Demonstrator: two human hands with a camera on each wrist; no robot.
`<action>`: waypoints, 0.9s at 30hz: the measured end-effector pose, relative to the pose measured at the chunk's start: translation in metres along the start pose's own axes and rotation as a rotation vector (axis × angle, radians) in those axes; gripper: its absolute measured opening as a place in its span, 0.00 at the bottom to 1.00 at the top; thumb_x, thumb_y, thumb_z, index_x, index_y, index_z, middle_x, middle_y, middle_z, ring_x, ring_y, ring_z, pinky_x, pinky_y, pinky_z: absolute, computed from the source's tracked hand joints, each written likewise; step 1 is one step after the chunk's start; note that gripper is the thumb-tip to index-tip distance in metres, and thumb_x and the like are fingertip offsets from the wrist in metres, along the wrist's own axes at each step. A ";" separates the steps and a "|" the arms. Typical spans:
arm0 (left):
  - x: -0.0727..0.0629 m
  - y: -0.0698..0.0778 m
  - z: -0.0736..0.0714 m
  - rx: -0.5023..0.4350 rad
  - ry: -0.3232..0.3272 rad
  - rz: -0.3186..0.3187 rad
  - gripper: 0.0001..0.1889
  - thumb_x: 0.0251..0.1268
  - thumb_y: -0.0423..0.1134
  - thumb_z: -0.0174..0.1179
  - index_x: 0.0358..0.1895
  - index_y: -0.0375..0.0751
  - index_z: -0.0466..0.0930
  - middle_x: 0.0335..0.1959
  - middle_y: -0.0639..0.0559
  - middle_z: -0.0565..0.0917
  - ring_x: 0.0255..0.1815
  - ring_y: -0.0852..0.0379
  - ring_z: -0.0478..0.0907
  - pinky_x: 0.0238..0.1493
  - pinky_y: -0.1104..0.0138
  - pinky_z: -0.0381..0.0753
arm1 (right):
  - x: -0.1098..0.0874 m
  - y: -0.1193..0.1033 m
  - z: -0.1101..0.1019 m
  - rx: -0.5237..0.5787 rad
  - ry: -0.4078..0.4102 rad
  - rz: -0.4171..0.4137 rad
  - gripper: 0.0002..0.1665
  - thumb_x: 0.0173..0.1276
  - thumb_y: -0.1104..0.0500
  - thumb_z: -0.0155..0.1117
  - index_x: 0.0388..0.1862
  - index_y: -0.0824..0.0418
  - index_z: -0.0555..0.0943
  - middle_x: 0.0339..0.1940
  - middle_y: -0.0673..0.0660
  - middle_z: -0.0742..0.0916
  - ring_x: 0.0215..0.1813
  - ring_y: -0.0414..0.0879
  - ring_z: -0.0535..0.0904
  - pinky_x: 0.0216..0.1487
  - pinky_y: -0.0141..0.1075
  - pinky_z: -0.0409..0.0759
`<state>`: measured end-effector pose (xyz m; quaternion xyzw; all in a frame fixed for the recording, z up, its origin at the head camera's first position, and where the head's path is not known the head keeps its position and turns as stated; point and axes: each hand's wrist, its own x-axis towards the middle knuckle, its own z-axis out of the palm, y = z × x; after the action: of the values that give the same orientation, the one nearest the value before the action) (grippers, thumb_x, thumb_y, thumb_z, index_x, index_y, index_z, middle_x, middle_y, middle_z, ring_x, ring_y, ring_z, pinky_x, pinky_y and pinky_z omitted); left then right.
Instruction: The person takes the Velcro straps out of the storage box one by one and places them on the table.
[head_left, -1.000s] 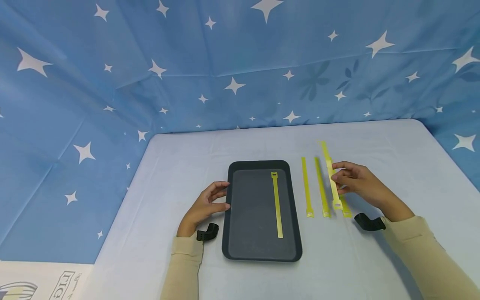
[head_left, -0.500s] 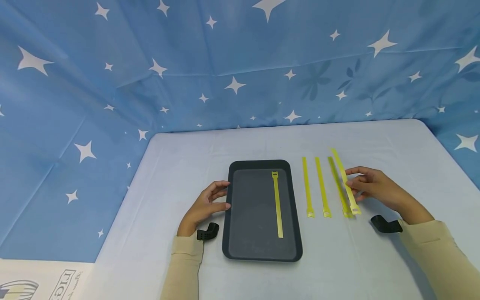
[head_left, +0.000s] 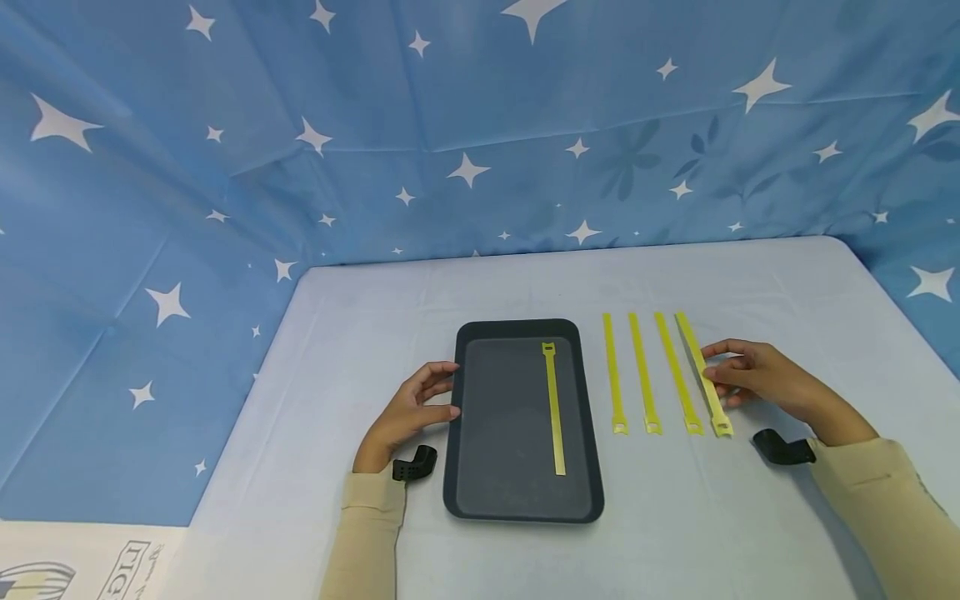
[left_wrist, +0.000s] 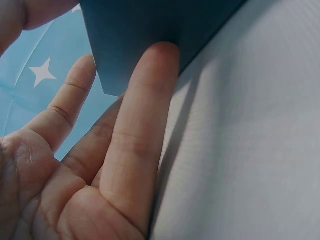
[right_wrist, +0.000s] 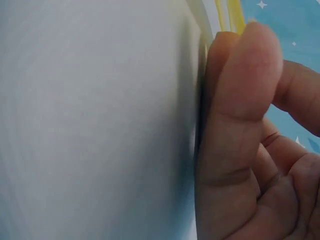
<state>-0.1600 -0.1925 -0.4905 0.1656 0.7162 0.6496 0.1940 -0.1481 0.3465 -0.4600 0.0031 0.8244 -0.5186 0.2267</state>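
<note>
In the head view my right hand [head_left: 768, 379] pinches the long edge of a yellow hook-and-loop cable tie [head_left: 702, 372], its slotted head towards me. The tie is close to the table and casts a narrow shadow; whether it fully touches the cloth I cannot tell. To its left, three matching ties lie in a row, the nearest [head_left: 678, 372] just beside it. Another yellow cable tie [head_left: 554, 408] lies inside the dark grey tray [head_left: 495, 417]. My left hand [head_left: 408, 412] rests thumb and fingertips against the tray's left side; in the left wrist view the straight thumb [left_wrist: 142, 115] touches the tray wall.
A white cloth covers the table [head_left: 375, 317]. Behind and to the left hangs a blue curtain [head_left: 360, 100] with white stars. A printed light-coloured panel [head_left: 82, 562] shows at the lower left corner. Black camera mounts [head_left: 783, 447] sit at both wrists.
My right hand has moved right and lowered the held cable tie from above the row to the row's right end. The left hand and tray have stayed put.
</note>
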 end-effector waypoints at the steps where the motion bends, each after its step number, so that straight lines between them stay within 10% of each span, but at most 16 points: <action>1: 0.000 0.000 0.000 0.000 0.000 -0.001 0.38 0.66 0.30 0.71 0.78 0.27 0.67 0.78 0.30 0.70 0.76 0.31 0.70 0.75 0.42 0.68 | 0.000 0.000 0.000 -0.003 -0.001 0.008 0.33 0.84 0.64 0.61 0.76 0.82 0.61 0.35 0.55 0.87 0.34 0.42 0.84 0.36 0.38 0.88; 27: 0.001 0.001 0.000 0.014 0.010 0.002 0.38 0.64 0.30 0.71 0.77 0.27 0.68 0.77 0.29 0.71 0.75 0.31 0.71 0.76 0.40 0.65 | -0.001 -0.011 0.000 -0.211 0.105 0.064 0.28 0.83 0.63 0.64 0.69 0.79 0.67 0.29 0.56 0.83 0.29 0.46 0.82 0.34 0.36 0.87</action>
<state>-0.1608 -0.1919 -0.4896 0.1643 0.7215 0.6456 0.1886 -0.1499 0.3413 -0.4504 0.0327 0.8846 -0.4207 0.1986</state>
